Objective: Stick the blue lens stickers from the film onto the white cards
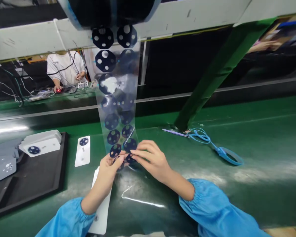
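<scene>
A clear film strip [108,131] hangs from a dark roll [113,13] at the top, bearing two columns of dark, eight-sided stickers [106,61] with round holes. My left hand [107,171] pinches the strip's lower end between thumb and fingers. At the right edge of that end, my right hand [153,159] has its fingertips closed on a dark sticker [130,158]; whether it is lifted off the film, I cannot tell. Partly under my left forearm lies a white phone-back-shaped panel [102,210]. A smaller-looking white panel [82,154] with a dark camera-area sticker rests farther left.
A black tray [39,194] at left holds several white panels [45,146] and grey panels [1,169]. Right of the strip lie purple tweezers [175,132] and a coiled blue wrist strap [220,151]. A green post [212,82] slants upward. A co-worker [66,67] sits beyond the bench.
</scene>
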Tool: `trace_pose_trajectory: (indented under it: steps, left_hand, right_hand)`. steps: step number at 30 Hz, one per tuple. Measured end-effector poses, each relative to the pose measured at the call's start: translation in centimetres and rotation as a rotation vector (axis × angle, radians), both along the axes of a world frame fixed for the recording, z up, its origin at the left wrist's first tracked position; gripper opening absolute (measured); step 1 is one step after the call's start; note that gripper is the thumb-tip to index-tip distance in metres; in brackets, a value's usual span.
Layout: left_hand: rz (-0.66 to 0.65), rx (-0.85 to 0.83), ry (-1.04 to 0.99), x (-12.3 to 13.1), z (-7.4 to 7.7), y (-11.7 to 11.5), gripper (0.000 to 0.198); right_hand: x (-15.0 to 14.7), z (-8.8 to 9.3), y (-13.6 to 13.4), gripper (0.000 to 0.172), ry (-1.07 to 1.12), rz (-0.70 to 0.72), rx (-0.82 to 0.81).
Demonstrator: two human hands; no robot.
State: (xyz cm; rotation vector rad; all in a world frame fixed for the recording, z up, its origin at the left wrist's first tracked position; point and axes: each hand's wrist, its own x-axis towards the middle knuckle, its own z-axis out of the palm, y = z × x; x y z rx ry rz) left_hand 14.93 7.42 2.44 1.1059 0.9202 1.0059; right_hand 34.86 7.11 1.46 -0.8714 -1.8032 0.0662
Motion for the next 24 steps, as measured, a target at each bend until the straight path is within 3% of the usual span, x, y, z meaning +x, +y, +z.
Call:
trace_pose_trajectory:
  steps: [4,9,16,24]
  left_hand:
    - [0.07,0.077,0.074,-0.6,-1.3,0.6,0.033]
    - [0.137,0.206,0.165,-0.8,-1.3,0.1,0.024]
    - [0.195,0.296,0.228,0.0,-1.9,-0.6,0.016]
    - [0.16,0.262,0.243,-0.4,-2.9,-0.8,0.019]
  right_hand:
    - [-0.3,0.0,-0.3,0.02,-0.224,-0.299,0.282]
    - [-0.8,-0.8,-1.0,0.023,-0.293,-0.408,0.401]
    - [-0.8,-0.7,-1.5,0.019,-0.386,-0.202,0.283]
    - [-0.5,-1.2,-0.8,0.011,-0.348,-0.023,0.092]
